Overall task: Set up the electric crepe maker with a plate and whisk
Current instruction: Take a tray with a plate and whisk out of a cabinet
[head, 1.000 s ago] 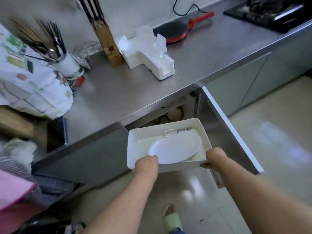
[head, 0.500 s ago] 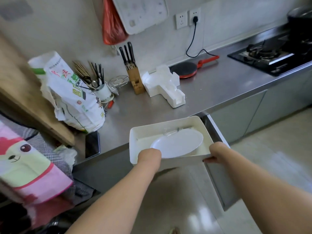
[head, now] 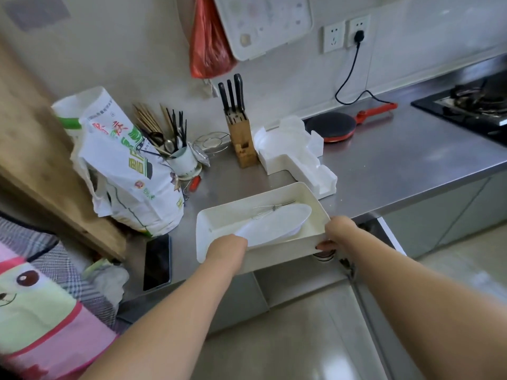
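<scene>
Over the tabletop (head: 384, 171) edge, left hand (head: 226, 249) and right hand (head: 340, 231) grip a tray (head: 208, 229) holding plate (head: 274, 224) and whisk (head: 274, 208) — tilting it could slide the plate out.

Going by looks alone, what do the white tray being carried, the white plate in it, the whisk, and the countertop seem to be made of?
Rectangular white tray: probably matte plastic; thin rounded walls, dull surface.
Oval white plate: glossy, either ceramic or melamine; the smooth sheen leaves it open.
Thin wire whisk: metal, with fine grey loops.
Grey countertop: brushed stainless steel, showing soft streaked reflections.
</scene>
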A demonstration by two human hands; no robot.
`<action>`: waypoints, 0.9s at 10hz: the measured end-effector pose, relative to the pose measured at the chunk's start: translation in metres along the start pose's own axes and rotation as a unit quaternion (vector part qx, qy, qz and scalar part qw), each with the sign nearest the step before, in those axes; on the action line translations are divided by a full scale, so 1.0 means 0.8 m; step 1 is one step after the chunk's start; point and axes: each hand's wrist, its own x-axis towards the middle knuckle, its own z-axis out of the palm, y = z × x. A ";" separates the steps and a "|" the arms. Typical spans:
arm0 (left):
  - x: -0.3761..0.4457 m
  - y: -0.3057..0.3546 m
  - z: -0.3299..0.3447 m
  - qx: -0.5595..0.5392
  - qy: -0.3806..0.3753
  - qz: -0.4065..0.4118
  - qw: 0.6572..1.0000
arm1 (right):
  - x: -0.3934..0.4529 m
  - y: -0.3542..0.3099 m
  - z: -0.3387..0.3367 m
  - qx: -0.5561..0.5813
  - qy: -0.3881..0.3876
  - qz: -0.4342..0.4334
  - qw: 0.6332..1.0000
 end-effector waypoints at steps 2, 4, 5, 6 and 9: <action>0.062 -0.022 -0.015 0.070 0.034 0.014 0.997 | 0.063 -0.042 0.038 -0.057 0.029 -0.042 0.997; 0.117 -0.033 -0.038 0.059 0.043 0.000 0.997 | 0.119 -0.062 0.050 -0.032 0.036 -0.065 0.997; 0.134 -0.030 -0.041 0.060 0.043 -0.002 0.997 | 0.131 -0.074 0.050 -0.010 0.027 -0.067 0.997; 0.142 -0.028 -0.041 0.059 0.036 -0.014 0.998 | 0.131 -0.079 0.048 -0.017 0.012 -0.055 0.998; 0.091 0.048 -0.026 0.030 0.073 -0.178 0.981 | 0.109 -0.037 -0.016 -0.121 -0.020 -0.052 0.991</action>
